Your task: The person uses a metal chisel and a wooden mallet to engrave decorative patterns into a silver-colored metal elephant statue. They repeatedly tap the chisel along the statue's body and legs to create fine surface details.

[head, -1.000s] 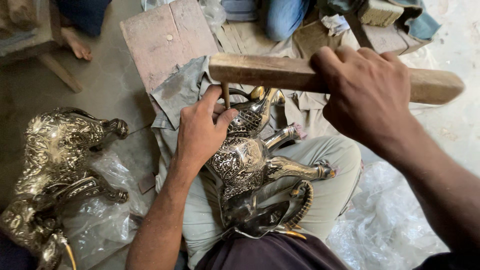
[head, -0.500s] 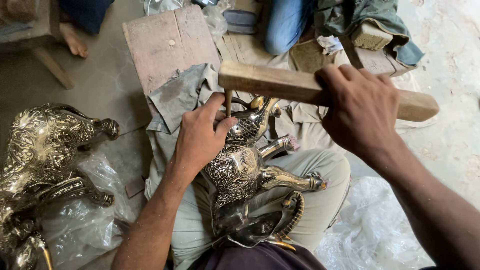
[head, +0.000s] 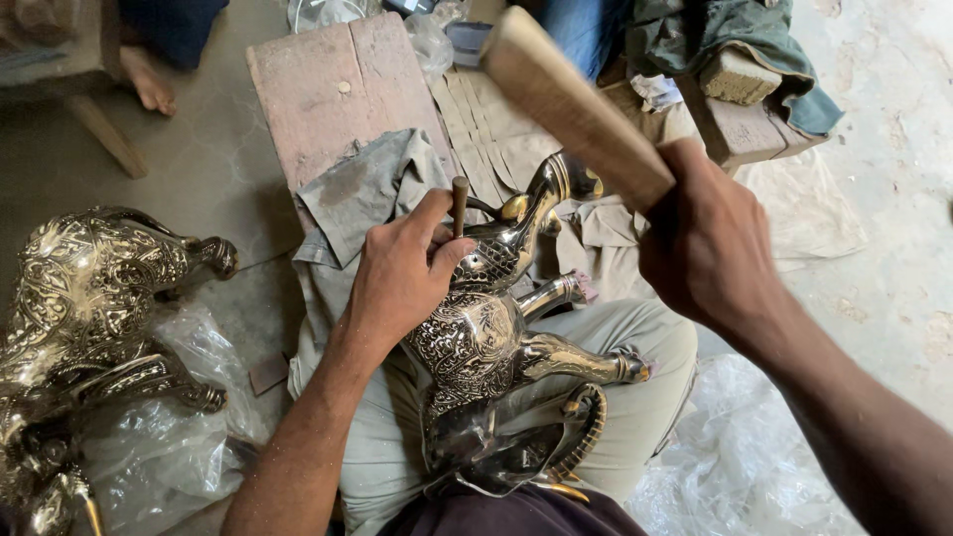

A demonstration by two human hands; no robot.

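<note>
Hiding punch tip (head: pixel 459 203), left hand (head: pixel 397 283), mallet (head: pixel 571 104) cropped

Head view, steeply down (close)

I see no labels, signs or screens; only clear crumpled plastic wrapping (head: pixel 169 447) under the brass figure (head: pixel 89 298) at my left.

The left hand (head: pixel 397 283) holds a short punch (head: pixel 460 203) upright, its tip on the brass horse figure (head: pixel 496 337) lying across the lap at centre. The right hand (head: pixel 710 248), at 2 o'clock, has its grip closed around a wooden mallet (head: pixel 571 104) angled toward 11 o'clock. A second brass figure (head: pixel 89 298) lies on the floor at 9 o'clock. A wooden board (head: pixel 338 89) lies at 12 o'clock.
</note>
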